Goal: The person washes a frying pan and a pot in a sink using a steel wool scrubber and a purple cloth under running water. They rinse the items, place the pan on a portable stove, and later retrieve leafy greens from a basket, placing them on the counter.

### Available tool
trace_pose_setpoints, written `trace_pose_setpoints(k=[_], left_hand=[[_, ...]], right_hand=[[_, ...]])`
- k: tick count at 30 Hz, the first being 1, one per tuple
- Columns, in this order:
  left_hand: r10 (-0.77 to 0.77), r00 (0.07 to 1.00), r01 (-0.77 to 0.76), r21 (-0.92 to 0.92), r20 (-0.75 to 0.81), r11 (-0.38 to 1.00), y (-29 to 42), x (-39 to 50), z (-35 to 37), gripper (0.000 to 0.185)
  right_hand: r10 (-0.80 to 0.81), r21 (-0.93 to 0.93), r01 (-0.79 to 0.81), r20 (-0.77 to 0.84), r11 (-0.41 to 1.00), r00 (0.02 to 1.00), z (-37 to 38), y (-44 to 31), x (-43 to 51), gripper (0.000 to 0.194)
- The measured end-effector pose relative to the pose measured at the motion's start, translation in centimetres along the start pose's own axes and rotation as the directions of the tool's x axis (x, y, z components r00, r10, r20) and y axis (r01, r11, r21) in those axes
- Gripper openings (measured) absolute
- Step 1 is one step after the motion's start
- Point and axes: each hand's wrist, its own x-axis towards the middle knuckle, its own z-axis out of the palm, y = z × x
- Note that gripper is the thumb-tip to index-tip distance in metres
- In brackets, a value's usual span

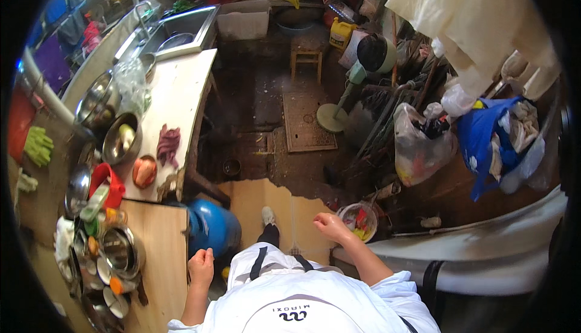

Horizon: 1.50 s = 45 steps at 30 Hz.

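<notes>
My left hand (201, 264) is loosely curled beside the right edge of the wooden worktop (159, 260), close to a blue gas cylinder (218, 226). Nothing shows in its fingers. My right hand (333, 227) hangs curled over the floor, and I see nothing held in it either. In the picture it lies just left of a white bucket (370, 210) with colourful litter inside. On the white-topped table (177, 97) are a crumpled maroon cloth (169, 146), a reddish rounded item (145, 172) and a metal bowl (122, 137) holding a pale vegetable.
A metal sink (186, 28) stands beyond the table. A pedestal fan (358, 74), a wooden stool (307, 56), a stuffed plastic bag (422, 147) and a blue bag (485, 137) line the right and far sides. Steel pots (120, 249) crowd the left. The floor's tan covering (308, 206) has a ragged edge.
</notes>
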Motion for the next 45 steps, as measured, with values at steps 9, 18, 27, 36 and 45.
trace_pose_setpoints(k=[9, 18, 27, 36, 45], left_hand=[[0.132, 0.990, -0.130, -0.044, 0.052, 0.991, 12.5, 24.3, 7.3, 0.033], [0.179, 0.976, -0.177, -0.024, 0.126, 0.984, 22.6, 42.0, 11.6, 0.033], [0.287, 0.956, -0.291, -0.057, -0.063, 0.955, 30.3, 62.2, 20.3, 0.034], [-0.030, 0.999, 0.033, 0.078, -0.043, 0.996, 36.6, 79.4, 28.2, 0.038], [-0.056, 0.989, 0.027, 0.203, 0.134, 0.979, 42.6, 101.4, 33.9, 0.040]], right_hand=[[0.557, 0.258, -0.522, -0.083, 0.813, 0.826, -7.2, 9.6, 16.3, 0.018], [0.892, 0.611, -0.740, 0.121, 0.280, 0.437, -9.6, 18.1, 21.4, 0.007], [0.401, -0.676, -0.143, 0.241, 0.722, 0.884, -14.3, 28.4, 39.4, 0.010], [0.658, 0.636, -0.497, -0.023, 0.591, 0.752, -33.5, 20.8, 80.1, 0.010], [0.493, 0.653, -0.300, -0.130, 0.695, 0.861, -37.6, 17.0, 98.5, 0.012]])
